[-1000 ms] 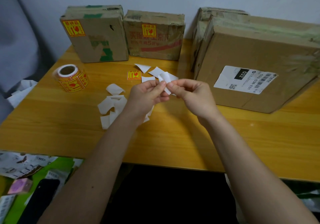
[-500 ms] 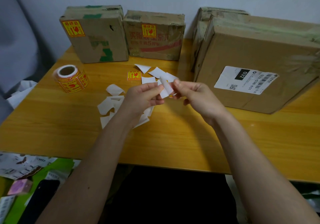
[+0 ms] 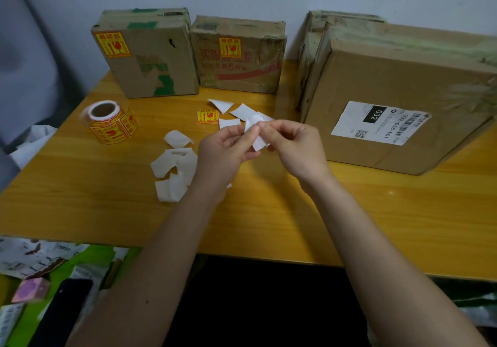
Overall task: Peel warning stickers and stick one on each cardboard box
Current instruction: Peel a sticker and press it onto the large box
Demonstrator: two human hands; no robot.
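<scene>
The surface was a yellow wood top w/ everything on it. Biggest thing was the large box on the right, only a shipping label on it, no warning sticker that I could see, w/ another box tucked behind it. Then the two smaller boxes at the back, left box and middle box, both already w/ a yellow sticker on the front. Sticker roll sat near the left box, white backing scraps were piled by the left wrist, plus one loose sticker flat on the surface.

Both hands were up over the middle: left hand and right hand each pinched the same white piece. Vs half a sec earlier the fingertips had closed in tighter on its top edge, so imo the peel had only just been getting started and wasn't done. Prob the large box next.
</scene>
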